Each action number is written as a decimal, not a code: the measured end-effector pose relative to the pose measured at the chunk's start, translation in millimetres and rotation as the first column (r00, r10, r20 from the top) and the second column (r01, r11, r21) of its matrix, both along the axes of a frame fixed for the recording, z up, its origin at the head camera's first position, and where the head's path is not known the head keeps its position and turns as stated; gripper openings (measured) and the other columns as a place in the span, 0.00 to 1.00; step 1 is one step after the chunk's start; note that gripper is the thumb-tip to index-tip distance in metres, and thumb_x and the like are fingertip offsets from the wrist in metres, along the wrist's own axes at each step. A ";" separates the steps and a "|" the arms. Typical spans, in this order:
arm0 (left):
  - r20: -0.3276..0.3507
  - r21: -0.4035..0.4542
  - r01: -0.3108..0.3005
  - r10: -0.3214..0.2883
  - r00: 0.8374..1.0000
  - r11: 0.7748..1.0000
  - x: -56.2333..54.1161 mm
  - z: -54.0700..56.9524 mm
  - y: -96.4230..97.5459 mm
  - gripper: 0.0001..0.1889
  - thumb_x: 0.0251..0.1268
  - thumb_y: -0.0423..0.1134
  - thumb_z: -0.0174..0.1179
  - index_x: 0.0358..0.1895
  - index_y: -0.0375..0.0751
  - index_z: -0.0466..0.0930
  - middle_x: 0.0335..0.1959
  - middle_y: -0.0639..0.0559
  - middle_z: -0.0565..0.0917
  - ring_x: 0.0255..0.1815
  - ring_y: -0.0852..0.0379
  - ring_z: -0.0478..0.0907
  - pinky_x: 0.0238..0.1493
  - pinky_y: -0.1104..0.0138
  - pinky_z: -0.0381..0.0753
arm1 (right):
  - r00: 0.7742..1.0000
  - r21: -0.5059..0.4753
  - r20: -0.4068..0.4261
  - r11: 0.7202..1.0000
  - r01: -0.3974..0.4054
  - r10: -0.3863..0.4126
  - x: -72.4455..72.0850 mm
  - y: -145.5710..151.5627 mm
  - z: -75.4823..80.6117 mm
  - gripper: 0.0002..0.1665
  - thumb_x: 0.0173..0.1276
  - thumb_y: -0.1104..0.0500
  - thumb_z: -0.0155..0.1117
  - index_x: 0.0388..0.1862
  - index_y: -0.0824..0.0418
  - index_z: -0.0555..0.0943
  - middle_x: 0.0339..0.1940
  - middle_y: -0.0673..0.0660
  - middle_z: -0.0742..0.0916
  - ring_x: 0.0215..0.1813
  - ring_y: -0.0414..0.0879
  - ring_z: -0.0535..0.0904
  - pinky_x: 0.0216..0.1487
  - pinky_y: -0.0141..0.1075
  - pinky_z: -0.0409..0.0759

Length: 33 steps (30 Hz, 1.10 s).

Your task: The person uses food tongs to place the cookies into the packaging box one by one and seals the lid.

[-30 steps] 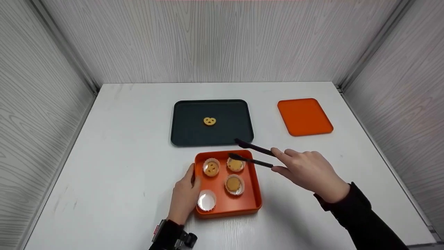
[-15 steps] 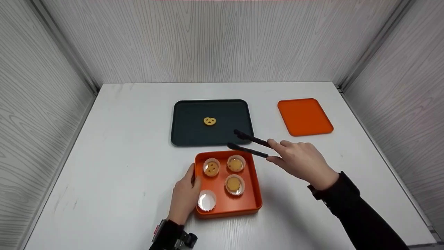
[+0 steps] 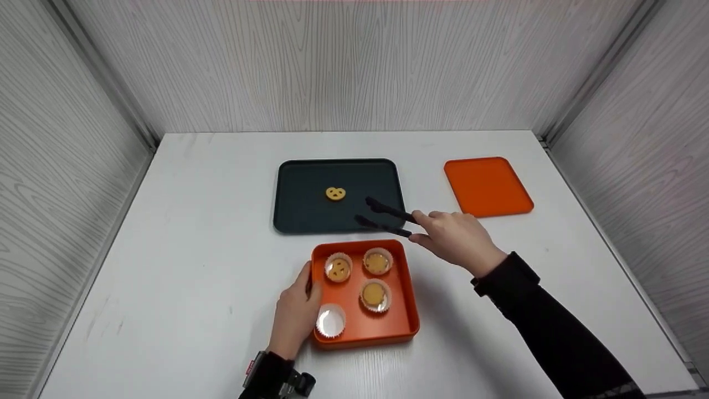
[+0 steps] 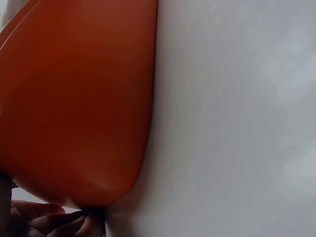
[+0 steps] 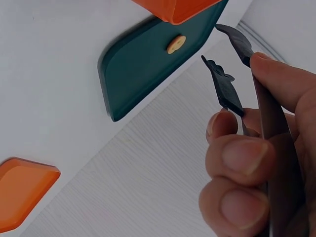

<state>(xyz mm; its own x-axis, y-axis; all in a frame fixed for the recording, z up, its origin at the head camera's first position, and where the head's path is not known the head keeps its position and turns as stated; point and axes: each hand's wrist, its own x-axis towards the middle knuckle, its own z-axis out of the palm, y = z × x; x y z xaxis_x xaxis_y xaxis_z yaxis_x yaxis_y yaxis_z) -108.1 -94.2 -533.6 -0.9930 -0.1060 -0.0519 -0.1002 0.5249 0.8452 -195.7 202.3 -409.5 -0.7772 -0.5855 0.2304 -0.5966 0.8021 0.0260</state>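
Note:
My left hand point(image 3: 296, 310) grips the left wall of an orange box point(image 3: 390, 327); the thumb is at the rim. In the box are several white paper cups: one with a pretzel-shaped cookie point(image 3: 338, 270), two with round cookies point(image 3: 377, 262), and an empty cup point(image 3: 331, 321) at the near left corner. My right hand point(image 3: 455, 239) holds dark tongs point(image 3: 388, 209), their tips apart with nothing between them. Those tips are over the near right part of a dark green tray point(image 3: 299, 213). On this tray lies a pretzel-shaped cookie point(image 5: 176, 44), left of the tongs.
An orange lid-like square point(image 3: 488, 187) lies at the back right of the white table point(image 3: 183, 266). Grey wood-grain panels point(image 3: 354, 66) close off the back and both sides.
My right hand has moved left and away from me with the tongs, from over the box's far edge to over the green tray. The left hand and the box stay put.

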 end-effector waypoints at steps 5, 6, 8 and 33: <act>0.000 -0.007 0.000 0.000 1.000 1.000 0.4 -0.1 -0.3 0.30 0.80 0.45 0.51 0.79 0.39 0.62 0.74 0.42 0.72 0.73 0.45 0.71 0.73 0.50 0.70 | 1.000 0.005 0.023 1.000 0.012 -0.012 -14.6 -8.0 -9.1 0.21 0.70 0.48 0.70 0.51 0.63 0.82 0.28 0.60 0.86 0.25 0.56 0.82 0.24 0.47 0.82; -0.005 -0.007 0.000 0.000 1.000 1.000 0.5 -0.2 -0.3 0.30 0.80 0.45 0.52 0.79 0.39 0.63 0.74 0.42 0.72 0.73 0.45 0.71 0.72 0.50 0.70 | 0.999 0.008 0.027 1.000 0.016 -0.016 -17.3 -9.3 -10.8 0.21 0.70 0.48 0.70 0.50 0.63 0.83 0.28 0.60 0.87 0.26 0.56 0.83 0.25 0.47 0.83; -0.022 -0.007 -0.002 0.002 1.000 1.000 0.8 -0.5 -0.1 0.29 0.79 0.45 0.52 0.78 0.39 0.64 0.73 0.42 0.74 0.71 0.46 0.73 0.72 0.50 0.71 | 0.998 0.010 0.049 1.000 0.028 -0.028 -22.4 -11.5 -14.3 0.21 0.71 0.48 0.69 0.50 0.64 0.83 0.30 0.60 0.87 0.28 0.56 0.84 0.27 0.48 0.83; -0.022 0.009 0.001 0.000 1.000 1.000 0.3 0.6 0.0 0.30 0.79 0.45 0.51 0.78 0.38 0.63 0.74 0.42 0.72 0.73 0.46 0.71 0.73 0.51 0.70 | 0.959 0.077 0.247 0.989 0.126 -0.141 -65.1 -44.0 -29.9 0.25 0.76 0.46 0.63 0.58 0.65 0.82 0.38 0.64 0.87 0.40 0.58 0.85 0.44 0.50 0.86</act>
<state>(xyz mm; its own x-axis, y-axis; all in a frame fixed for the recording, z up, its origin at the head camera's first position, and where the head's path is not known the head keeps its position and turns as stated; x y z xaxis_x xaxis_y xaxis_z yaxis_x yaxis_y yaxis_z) -107.7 -94.1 -533.0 -0.9940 -0.1051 -0.0309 -0.0812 0.5175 0.8518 -260.8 158.3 -439.4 -0.8775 -0.4793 -0.0145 -0.4777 0.8765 -0.0601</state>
